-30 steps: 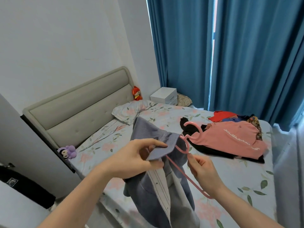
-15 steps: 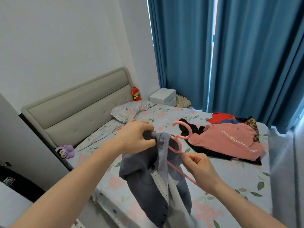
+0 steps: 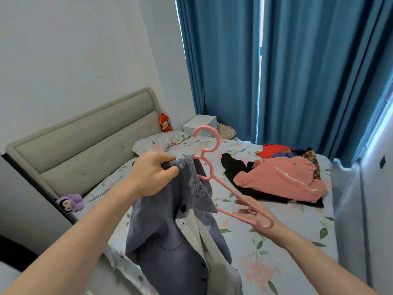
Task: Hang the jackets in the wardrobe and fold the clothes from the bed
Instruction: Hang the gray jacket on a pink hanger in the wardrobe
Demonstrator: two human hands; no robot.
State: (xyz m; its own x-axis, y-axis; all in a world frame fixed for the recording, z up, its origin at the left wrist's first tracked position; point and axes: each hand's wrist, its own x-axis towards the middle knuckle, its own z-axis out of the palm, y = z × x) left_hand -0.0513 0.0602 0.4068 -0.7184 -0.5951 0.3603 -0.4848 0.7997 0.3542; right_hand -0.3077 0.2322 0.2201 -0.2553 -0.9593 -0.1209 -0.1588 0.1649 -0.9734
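Observation:
A grey-blue jacket [image 3: 170,235] hangs in front of me over the near edge of the bed [image 3: 276,258]. My left hand [image 3: 153,173] grips its collar together with the left arm of a pink hanger [image 3: 209,167], whose hook stands upright. The hanger's right arm sticks out bare, and my right hand [image 3: 255,211] lies under its tip with the fingers spread. On the far right of the bed lies a pile of clothes: a salmon shirt [image 3: 280,179] on top of black [image 3: 234,167], red and patterned pieces.
A grey padded headboard [image 3: 85,143] runs along the left, with a pillow [image 3: 159,142], a red plush toy [image 3: 164,122] and a purple plush toy [image 3: 71,202]. A white nightstand [image 3: 200,124] stands by the blue curtains [image 3: 297,67].
Both hands have lifted the jacket and hanger higher. My right hand slid from near the hanger's neck out to its right tip and opened its fingers.

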